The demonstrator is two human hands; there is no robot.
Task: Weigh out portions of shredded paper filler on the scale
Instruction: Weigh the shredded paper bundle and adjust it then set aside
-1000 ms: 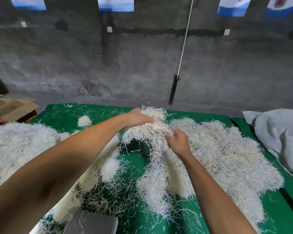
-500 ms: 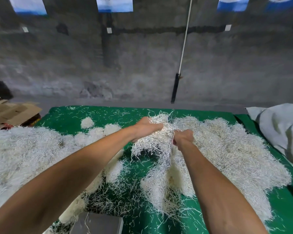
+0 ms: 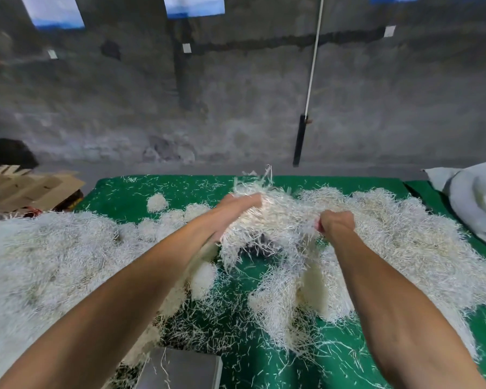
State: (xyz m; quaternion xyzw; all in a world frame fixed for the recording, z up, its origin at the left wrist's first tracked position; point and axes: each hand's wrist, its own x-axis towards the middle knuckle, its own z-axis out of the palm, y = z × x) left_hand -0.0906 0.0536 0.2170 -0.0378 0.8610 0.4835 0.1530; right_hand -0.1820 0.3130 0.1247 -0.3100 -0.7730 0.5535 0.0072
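**Handful pulled free of the heap**

Head view: the left hand (image 3: pixel 236 209), fingers nearly straight, pressed against a raised clump of shredded paper (image 3: pixel 275 220), while the right hand (image 3: pixel 335 221) was fisted tight on its strands. The clump hung above the green table (image 3: pixel 180 189), trailing into the big pile (image 3: pixel 404 242). A second earlier the hands sat lower and closer together; the portion now looked nearly separated. The scale (image 3: pixel 180 372) waited, near the bottom edge.

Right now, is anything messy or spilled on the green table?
Yes. Loose shredded paper strands lie scattered all over the green table, away from the big heaps, and a few lie on the metal scale at the near edge. Both hands, left hand and right hand, lift a clump.
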